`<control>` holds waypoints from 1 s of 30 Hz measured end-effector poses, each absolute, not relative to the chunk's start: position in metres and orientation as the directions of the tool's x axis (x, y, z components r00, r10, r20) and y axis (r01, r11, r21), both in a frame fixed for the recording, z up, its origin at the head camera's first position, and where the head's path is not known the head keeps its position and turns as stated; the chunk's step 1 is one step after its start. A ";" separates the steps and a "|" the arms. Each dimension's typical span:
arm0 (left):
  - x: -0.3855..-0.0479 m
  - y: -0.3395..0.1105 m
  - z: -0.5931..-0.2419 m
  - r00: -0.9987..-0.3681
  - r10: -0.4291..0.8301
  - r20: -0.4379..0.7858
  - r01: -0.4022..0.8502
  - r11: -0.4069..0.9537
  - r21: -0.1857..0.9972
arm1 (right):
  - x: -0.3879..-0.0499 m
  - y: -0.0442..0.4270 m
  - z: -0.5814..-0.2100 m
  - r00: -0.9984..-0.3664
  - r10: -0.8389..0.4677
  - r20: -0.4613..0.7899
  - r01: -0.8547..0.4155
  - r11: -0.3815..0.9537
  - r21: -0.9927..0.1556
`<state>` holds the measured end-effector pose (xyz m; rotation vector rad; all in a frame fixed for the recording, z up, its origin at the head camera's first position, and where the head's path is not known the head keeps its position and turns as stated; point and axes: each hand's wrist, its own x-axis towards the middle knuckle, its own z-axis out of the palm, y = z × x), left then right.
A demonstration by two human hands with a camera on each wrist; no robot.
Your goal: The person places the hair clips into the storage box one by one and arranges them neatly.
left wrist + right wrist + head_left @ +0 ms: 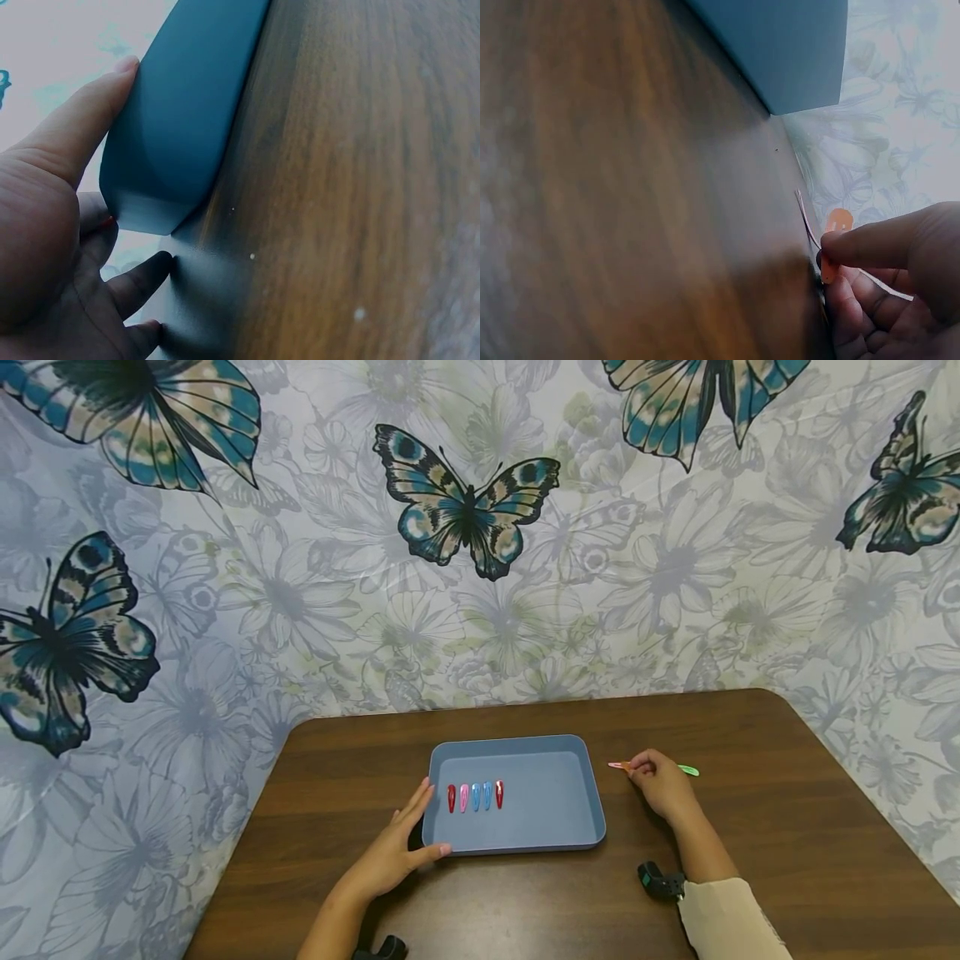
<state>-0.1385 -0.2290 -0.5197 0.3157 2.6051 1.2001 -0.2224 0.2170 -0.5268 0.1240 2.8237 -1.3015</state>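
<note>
A blue-grey tray (540,810) lies on the table; in its left half several snap hair clips stand in a row: a red clip (452,798), a pink clip (464,797), two blue clips (476,797) and another red clip (499,794). My left hand (393,847) rests at the tray's near left corner, fingers stretched along its left side, thumb on the front rim. Right of the tray, my right hand (662,783) pinches an orange hair clip (840,220) between thumb and finger. A pink clip (615,765) lies by its fingertips; a green clip (688,770) shows beyond the knuckles.
The brown wooden table (787,827) has rounded far corners. Behind it hangs a cloth backdrop (420,643) printed with flowers and butterflies. A black wrist camera (660,881) sits on the right wrist, and part of another (382,948) shows at the left.
</note>
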 end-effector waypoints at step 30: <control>-0.137 -0.229 -0.519 -0.940 0.309 -0.147 0.089 0.635 0.767 | -0.221 0.200 -0.510 -0.998 0.015 -0.068 0.069 0.379 -0.923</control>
